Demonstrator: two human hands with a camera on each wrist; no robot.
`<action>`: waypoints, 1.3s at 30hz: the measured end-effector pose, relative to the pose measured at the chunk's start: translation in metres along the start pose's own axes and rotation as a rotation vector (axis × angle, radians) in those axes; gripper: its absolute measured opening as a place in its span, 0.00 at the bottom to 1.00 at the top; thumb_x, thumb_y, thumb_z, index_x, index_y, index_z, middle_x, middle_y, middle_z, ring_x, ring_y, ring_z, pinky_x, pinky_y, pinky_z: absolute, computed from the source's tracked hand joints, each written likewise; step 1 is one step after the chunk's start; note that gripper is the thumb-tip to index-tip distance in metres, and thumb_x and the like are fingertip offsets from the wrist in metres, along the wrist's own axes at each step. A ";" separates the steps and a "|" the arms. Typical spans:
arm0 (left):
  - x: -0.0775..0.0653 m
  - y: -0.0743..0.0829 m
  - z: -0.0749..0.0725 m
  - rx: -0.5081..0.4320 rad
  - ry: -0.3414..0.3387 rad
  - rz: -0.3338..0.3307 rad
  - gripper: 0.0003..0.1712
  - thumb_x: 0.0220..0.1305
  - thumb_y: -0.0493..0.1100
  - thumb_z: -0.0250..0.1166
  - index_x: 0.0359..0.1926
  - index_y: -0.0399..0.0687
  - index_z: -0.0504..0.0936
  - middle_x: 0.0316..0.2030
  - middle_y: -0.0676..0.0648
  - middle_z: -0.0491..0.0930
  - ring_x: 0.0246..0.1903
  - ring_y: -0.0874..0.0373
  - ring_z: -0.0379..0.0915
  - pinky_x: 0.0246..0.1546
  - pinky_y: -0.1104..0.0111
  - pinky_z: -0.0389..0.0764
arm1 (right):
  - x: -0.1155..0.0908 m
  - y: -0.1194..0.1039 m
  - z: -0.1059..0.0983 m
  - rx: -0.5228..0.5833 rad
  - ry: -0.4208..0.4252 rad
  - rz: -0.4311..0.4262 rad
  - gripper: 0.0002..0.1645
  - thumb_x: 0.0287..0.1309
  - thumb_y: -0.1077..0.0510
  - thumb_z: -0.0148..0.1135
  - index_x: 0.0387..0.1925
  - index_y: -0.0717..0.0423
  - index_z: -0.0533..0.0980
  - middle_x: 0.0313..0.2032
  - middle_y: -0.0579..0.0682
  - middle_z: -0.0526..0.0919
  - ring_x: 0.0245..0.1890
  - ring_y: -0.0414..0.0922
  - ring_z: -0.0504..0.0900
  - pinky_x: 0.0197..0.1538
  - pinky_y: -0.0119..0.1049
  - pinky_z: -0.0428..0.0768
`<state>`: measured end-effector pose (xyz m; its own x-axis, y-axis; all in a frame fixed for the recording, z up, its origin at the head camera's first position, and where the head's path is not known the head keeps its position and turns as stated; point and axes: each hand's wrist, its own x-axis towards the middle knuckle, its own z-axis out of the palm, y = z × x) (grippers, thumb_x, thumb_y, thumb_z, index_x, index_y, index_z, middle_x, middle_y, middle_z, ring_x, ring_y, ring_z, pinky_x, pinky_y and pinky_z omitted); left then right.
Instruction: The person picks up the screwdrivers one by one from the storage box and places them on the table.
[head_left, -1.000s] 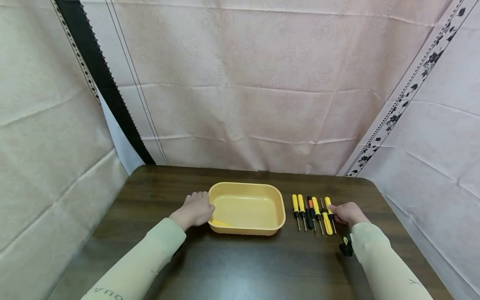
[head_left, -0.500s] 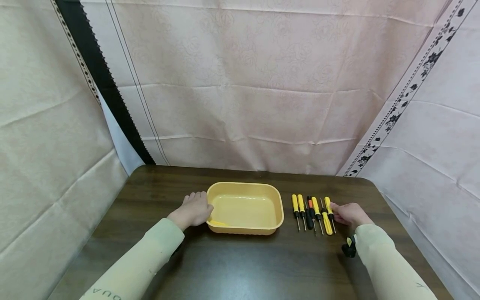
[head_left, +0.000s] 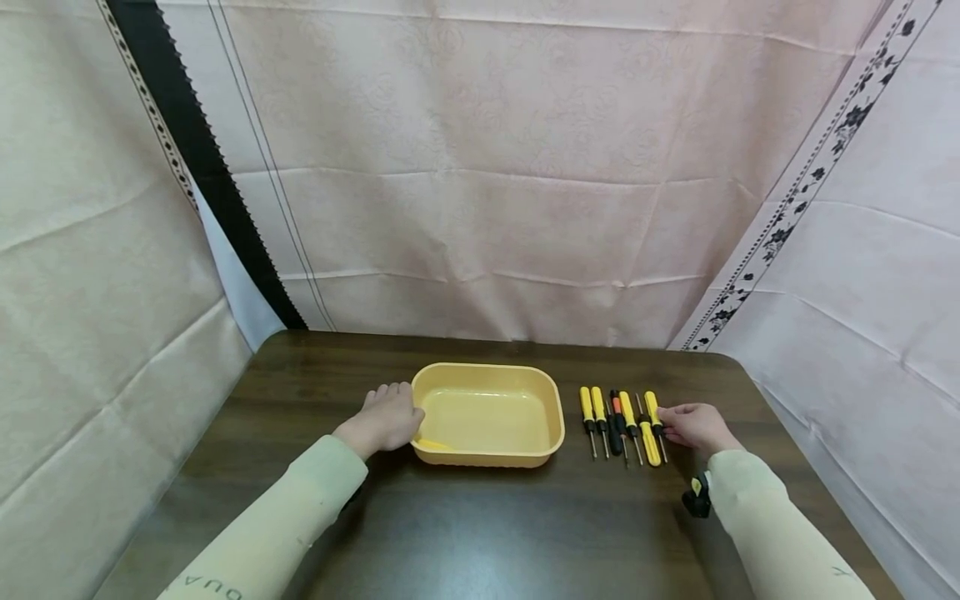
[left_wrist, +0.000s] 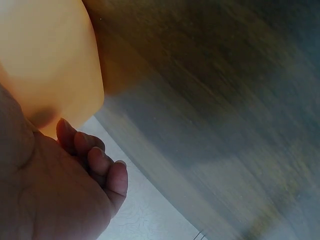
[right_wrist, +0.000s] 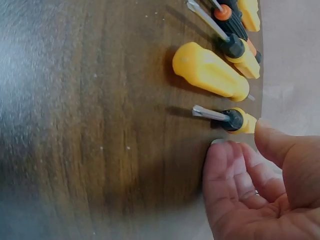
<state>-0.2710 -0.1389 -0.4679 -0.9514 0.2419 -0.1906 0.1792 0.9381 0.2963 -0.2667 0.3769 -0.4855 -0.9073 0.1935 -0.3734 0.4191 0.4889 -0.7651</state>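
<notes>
A yellow plastic basin (head_left: 487, 460) stands on the dark wooden table. My left hand (head_left: 386, 417) holds its left side, thumb over the rim and fingers outside, bent in the left wrist view. A bright yellow piece (head_left: 433, 445) lies inside the basin by the front left corner. To the right, several screwdrivers (head_left: 628, 410) lie side by side, mostly with yellow-and-black handles. My right hand (head_left: 697, 425) is at the rightmost screwdriver (right_wrist: 235, 121). Its thumb tip meets the yellow handle, while the loosely bent fingers stay beside it, apart from the shaft.
One screwdriver (right_wrist: 210, 70) in the row points the opposite way, and another has an orange-and-black handle (head_left: 617, 407). The table (head_left: 495, 533) ends at a back edge against a hanging pale cloth (head_left: 480, 208). More cloth hangs at both sides.
The basin has slid slightly left together with my left hand. My right hand has shifted a little beside the rightmost screwdriver. The row of screwdrivers looks the same.
</notes>
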 end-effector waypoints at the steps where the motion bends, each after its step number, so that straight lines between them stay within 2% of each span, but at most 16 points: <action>1: 0.000 0.000 0.000 0.000 -0.001 0.000 0.28 0.70 0.51 0.46 0.59 0.32 0.65 0.45 0.41 0.68 0.43 0.48 0.60 0.50 0.53 0.61 | 0.001 0.001 0.000 -0.009 0.003 -0.006 0.28 0.64 0.48 0.61 0.50 0.72 0.76 0.39 0.56 0.81 0.33 0.44 0.80 0.39 0.37 0.81; 5: 0.001 0.000 0.000 0.007 -0.006 -0.003 0.29 0.70 0.51 0.46 0.60 0.31 0.64 0.46 0.41 0.68 0.44 0.47 0.61 0.51 0.52 0.61 | 0.000 0.001 0.002 -0.032 0.017 -0.025 0.25 0.62 0.50 0.63 0.45 0.71 0.79 0.35 0.53 0.82 0.32 0.44 0.80 0.38 0.37 0.80; 11: 0.001 0.001 0.000 0.012 -0.011 -0.011 0.30 0.70 0.52 0.46 0.60 0.31 0.63 0.47 0.40 0.68 0.45 0.48 0.61 0.52 0.52 0.61 | -0.003 -0.002 0.003 -0.043 0.026 -0.024 0.22 0.62 0.51 0.63 0.44 0.69 0.80 0.35 0.53 0.82 0.32 0.44 0.79 0.38 0.36 0.80; 18: 0.001 0.000 0.000 0.008 -0.007 -0.008 0.29 0.70 0.51 0.46 0.59 0.32 0.64 0.45 0.41 0.68 0.43 0.48 0.60 0.50 0.53 0.61 | -0.002 -0.003 0.006 -0.068 0.021 -0.021 0.24 0.61 0.48 0.64 0.44 0.68 0.80 0.36 0.52 0.82 0.32 0.44 0.80 0.38 0.37 0.80; 39: 0.002 0.000 0.002 -0.002 0.001 -0.004 0.27 0.70 0.51 0.46 0.57 0.32 0.65 0.41 0.43 0.67 0.41 0.48 0.60 0.48 0.54 0.61 | 0.000 -0.002 0.008 -0.086 0.020 -0.015 0.25 0.62 0.47 0.63 0.43 0.68 0.81 0.35 0.52 0.82 0.32 0.44 0.79 0.37 0.37 0.80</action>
<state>-0.2723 -0.1383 -0.4700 -0.9524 0.2376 -0.1908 0.1746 0.9387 0.2971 -0.2676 0.3693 -0.4878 -0.9142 0.2023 -0.3512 0.4020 0.5629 -0.7222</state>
